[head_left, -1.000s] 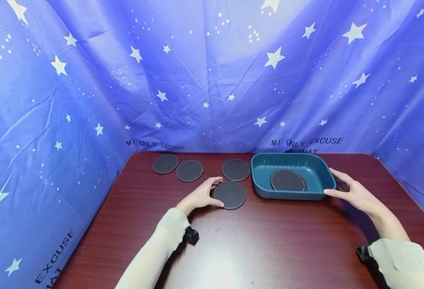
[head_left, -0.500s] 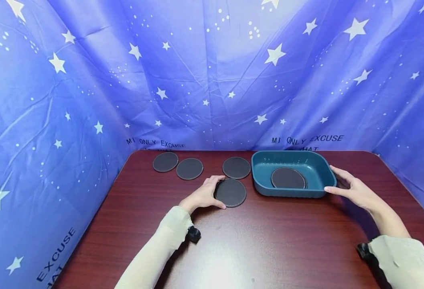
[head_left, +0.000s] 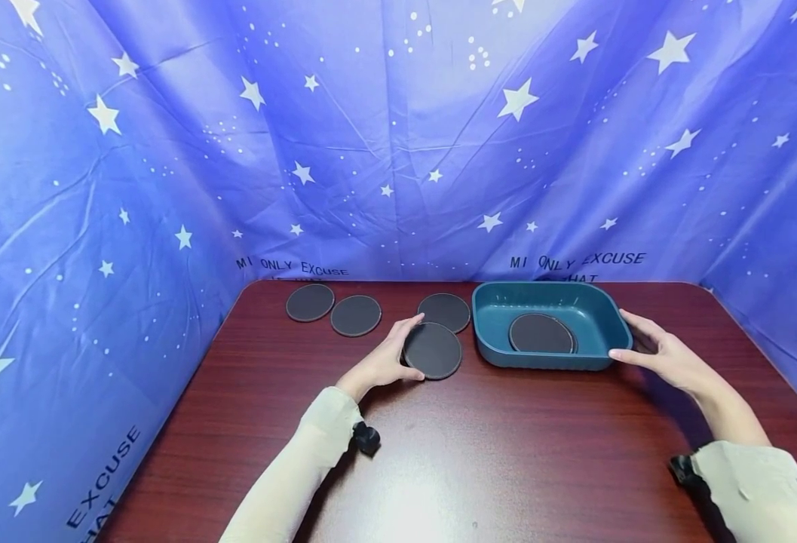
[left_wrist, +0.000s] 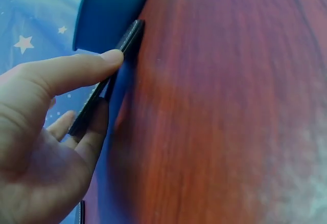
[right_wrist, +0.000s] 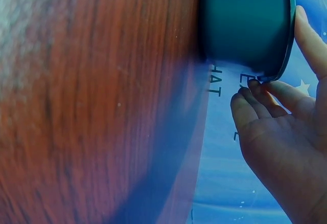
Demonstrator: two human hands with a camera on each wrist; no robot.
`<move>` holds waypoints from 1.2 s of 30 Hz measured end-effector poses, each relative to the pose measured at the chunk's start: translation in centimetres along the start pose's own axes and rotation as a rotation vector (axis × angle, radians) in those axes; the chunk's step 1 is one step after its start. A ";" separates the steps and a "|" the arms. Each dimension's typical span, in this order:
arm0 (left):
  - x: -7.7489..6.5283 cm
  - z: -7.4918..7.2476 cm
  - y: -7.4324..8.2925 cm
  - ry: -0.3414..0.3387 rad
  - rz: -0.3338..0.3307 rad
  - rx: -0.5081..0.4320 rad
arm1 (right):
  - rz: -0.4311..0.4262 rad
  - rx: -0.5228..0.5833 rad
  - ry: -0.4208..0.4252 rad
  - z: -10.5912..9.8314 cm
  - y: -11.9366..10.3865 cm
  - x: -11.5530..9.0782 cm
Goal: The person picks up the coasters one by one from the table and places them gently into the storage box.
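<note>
My left hand pinches a round dark coaster with a stitched edge, thumb at the near side and fingers at the far side. In the left wrist view this coaster appears edge-on, raised a little above the tabletop. Left of the teal basin, another coaster lies flat, partly covered by the held one. Inside the basin rests a further coaster. My right hand touches the basin's right end with thumb and fingers extended; the right wrist view shows the thumb against its rim.
Two more coasters, one at the far left and one beside it, lie near the back edge of the reddish-brown wooden table. A blue star-patterned curtain hangs behind the table and along its sides.
My left hand has raised the coaster slightly off the table and away from me, so it now overlaps the coaster behind it. The right hand and basin stay in place.
</note>
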State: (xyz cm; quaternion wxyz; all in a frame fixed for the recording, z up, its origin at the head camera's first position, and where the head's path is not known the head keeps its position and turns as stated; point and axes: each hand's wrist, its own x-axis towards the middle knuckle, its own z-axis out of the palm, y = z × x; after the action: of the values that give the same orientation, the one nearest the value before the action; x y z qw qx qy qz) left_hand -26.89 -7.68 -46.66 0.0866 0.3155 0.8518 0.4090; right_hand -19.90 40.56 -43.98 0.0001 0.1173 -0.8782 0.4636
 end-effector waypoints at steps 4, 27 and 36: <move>0.0 -0.1 -0.1 0.044 -0.079 -0.113 | 0.001 0.007 -0.003 0.1 -0.2 0.0; 0.3 -1.6 -0.4 0.311 -0.345 -0.752 | 0.024 0.000 -0.002 -0.1 0.0 -0.1; 1.1 -2.7 1.2 0.358 -0.284 -0.829 | 0.032 -0.006 -0.012 0.0 -0.3 -0.1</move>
State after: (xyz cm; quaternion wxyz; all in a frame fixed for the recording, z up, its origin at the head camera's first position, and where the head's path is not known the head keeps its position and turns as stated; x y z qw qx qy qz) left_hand -28.29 -8.23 -43.89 0.1124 0.0591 0.6531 0.7465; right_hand -19.75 40.47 -43.76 -0.0124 0.1058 -0.8813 0.4604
